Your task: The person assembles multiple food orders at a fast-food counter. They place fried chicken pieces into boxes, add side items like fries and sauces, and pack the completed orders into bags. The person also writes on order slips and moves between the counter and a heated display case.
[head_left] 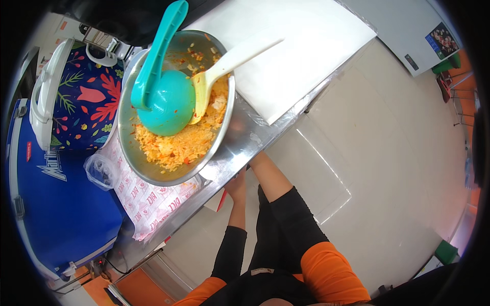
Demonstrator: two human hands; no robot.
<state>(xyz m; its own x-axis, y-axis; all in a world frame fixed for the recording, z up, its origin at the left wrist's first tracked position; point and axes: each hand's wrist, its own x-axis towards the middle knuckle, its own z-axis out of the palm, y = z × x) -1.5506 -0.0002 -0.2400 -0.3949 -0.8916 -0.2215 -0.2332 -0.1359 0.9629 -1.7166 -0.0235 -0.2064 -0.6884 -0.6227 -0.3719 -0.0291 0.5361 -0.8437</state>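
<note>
My left hand [236, 186] reaches in under the front edge of the steel table, with its fingers hidden. Beside it, partly below the edge, is a white and red box [217, 200]; whether I touch it is unclear. My right forearm [273, 176] also runs beneath the edge, which covers that hand. Up on the table, a metal bowl [124, 145] holds orange fried rice [176, 150]. Resting in the bowl are a teal dome-shaped scoop [168, 104], its handle pointing up and away, and a white rice paddle [204, 92], its blade stained with food.
White sheets [301, 51] cover the table's right part. Printed paper [148, 199] lies under the bowl, with a crumpled plastic bag [100, 171] beside it. At left stand a floral-patterned pot [84, 94] and a blue cooler box [66, 204]. A white appliance [395, 30] is at far right.
</note>
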